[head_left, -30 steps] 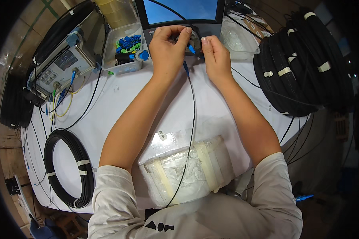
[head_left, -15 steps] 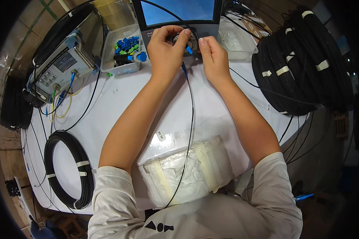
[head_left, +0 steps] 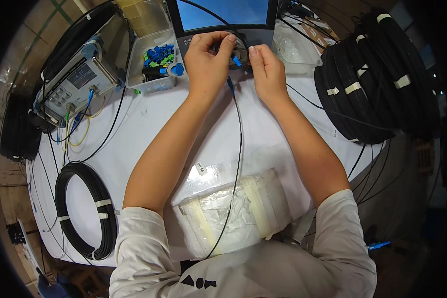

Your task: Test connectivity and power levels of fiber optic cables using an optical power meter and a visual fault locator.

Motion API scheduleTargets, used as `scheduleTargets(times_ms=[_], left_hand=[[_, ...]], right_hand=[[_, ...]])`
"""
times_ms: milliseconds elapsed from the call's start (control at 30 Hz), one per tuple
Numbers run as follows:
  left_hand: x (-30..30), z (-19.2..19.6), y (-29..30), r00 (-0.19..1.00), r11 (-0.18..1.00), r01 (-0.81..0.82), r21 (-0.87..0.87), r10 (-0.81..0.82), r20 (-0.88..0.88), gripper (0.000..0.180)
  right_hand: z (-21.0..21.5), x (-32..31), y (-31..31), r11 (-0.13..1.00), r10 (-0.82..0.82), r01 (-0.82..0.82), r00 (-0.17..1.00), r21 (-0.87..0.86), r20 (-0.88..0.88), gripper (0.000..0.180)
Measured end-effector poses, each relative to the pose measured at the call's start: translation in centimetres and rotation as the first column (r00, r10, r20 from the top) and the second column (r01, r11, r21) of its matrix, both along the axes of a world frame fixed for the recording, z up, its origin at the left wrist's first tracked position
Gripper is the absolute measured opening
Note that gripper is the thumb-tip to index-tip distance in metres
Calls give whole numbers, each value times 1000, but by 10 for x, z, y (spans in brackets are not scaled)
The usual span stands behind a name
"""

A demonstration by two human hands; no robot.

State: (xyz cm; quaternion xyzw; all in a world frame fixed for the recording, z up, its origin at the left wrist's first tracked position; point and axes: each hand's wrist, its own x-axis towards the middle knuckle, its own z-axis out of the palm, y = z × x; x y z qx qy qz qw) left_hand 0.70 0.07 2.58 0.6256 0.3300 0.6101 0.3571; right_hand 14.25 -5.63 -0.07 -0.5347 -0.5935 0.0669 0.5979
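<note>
Both my hands meet at the base of a screen device (head_left: 227,15) at the table's far edge. My left hand (head_left: 207,58) curls around a round fitting on the device's front. My right hand (head_left: 265,69) pinches a blue connector (head_left: 236,60) at the end of a thin black cable (head_left: 237,149), pressed against that fitting. The cable runs from the connector down the white table (head_left: 134,144) toward me and crosses a white taped plastic bundle (head_left: 233,213) at the near edge.
A grey test instrument (head_left: 74,82) with blue and yellow leads sits far left. A clear box (head_left: 154,62) of blue and green caps stands beside it. A black cable coil (head_left: 84,208) lies near left; several taped black coils (head_left: 377,74) are stacked right. Another clear tray (head_left: 295,44) is behind my right hand.
Both hands stay at the device's front. They shift slightly upward in the picture, and the fingers work the blue connector at the fitting; the cable barely moves.
</note>
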Motion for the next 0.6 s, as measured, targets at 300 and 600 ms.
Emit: scheduleTargets(times_ms=[300,600], left_hand=[[0,-3,1,999,1000,-3,-11,2,-52,22],[0,-1,1,996,999,-31,37,34,-80,18]], right_hand=[[-1,0,-1,1000,2,-2,1000,-12,-5,31],[0,1,0,1000,-8,8,1000,-5,16,31]])
